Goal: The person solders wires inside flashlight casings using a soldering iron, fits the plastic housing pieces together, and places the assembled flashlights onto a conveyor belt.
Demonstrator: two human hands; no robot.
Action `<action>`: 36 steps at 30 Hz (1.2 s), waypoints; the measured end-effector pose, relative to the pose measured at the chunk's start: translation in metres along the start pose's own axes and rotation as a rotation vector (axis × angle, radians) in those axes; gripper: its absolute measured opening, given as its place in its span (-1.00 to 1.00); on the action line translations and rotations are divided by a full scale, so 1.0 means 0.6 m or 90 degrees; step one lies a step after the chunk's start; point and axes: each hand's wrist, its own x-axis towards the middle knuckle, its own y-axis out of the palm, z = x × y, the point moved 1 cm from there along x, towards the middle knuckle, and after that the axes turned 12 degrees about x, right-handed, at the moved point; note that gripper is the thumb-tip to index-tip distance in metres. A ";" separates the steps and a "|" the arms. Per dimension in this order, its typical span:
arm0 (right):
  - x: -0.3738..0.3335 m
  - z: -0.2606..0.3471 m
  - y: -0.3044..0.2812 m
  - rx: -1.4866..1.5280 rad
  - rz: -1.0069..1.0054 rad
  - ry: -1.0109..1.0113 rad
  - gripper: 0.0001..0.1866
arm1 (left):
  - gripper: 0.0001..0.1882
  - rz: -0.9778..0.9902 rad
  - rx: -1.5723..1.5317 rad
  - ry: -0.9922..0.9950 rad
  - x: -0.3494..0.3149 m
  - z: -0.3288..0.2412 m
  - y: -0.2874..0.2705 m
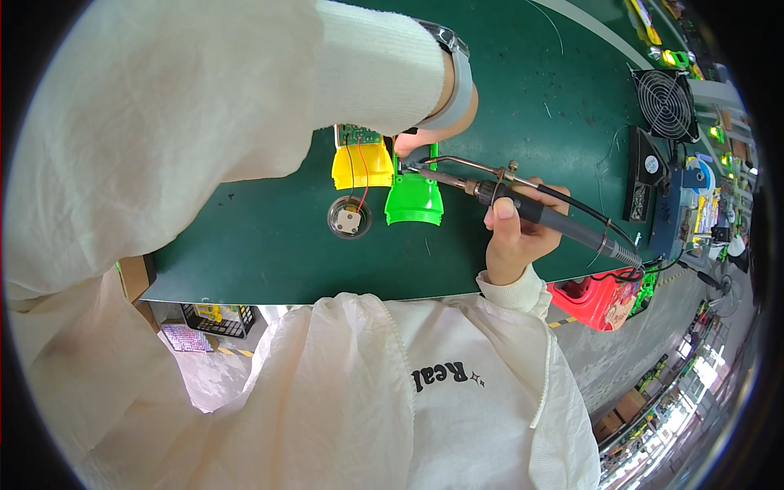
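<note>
My right hand (527, 233) is closed around the dark handle of a soldering iron (555, 219), with a thin metal feed tube (457, 165) clamped alongside. Its tip meets the upper part of a green plastic housing half (415, 200). Reaching across from the left, my left hand (412, 142) grips the upper end of that housing, most of its fingers hidden by the wrist and sleeve. Beside it lies a yellow housing half (363, 166) with a green circuit board (356, 135) at its top. Red and black wires run down to a round lamp part (349, 218).
The green work mat (269, 253) covers the table. A black fan (664, 102) and a dark box (643, 175) stand at the right. Below the edge are a red plastic container (590, 300) and a black crate (219, 318). The iron's cable trails right.
</note>
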 end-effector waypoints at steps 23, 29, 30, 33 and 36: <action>-0.012 0.035 0.002 0.248 -0.071 0.045 -0.65 | -0.89 -0.575 -0.287 0.186 -0.097 0.025 0.122; -0.058 0.072 -0.032 0.260 -0.241 0.044 -0.69 | -0.89 -0.636 -0.046 0.287 -0.090 0.005 0.118; -0.063 0.077 -0.041 0.253 -0.266 0.036 -0.70 | -0.87 -0.638 -0.018 0.285 -0.088 0.002 0.116; -0.078 0.086 -0.062 0.242 -0.317 0.015 -0.72 | -0.86 -0.604 -0.037 0.261 -0.083 -0.003 0.110; -0.094 0.087 -0.068 0.221 -0.362 0.005 -0.72 | -0.86 -0.645 -0.055 0.149 -0.075 -0.010 0.110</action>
